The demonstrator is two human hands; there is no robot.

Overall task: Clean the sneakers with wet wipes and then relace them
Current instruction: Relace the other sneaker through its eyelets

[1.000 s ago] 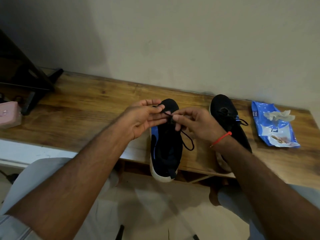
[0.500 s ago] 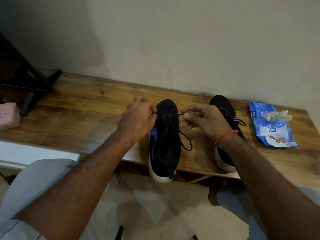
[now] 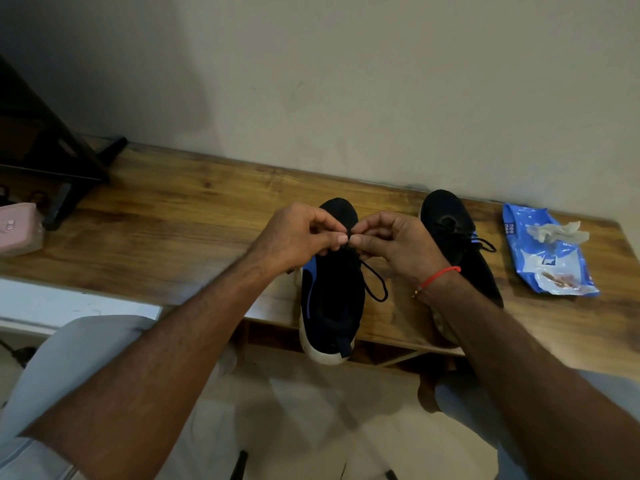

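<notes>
Over the near sneaker [image 3: 330,299], at the surface's [image 3: 173,237] six o'clock edge, my left hand [image 3: 294,237] and right hand [image 3: 401,244] meet fingertip to fingertip, fingers curled tight, both pinching the black lace [image 3: 375,284]. At three o'clock stands the second sneaker [image 3: 460,244], then the wipes pack [image 3: 547,258].

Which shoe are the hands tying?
The left sneaker with the blue side; both hands pinch its lace. The all-black sneaker sits untouched beside it.
</notes>
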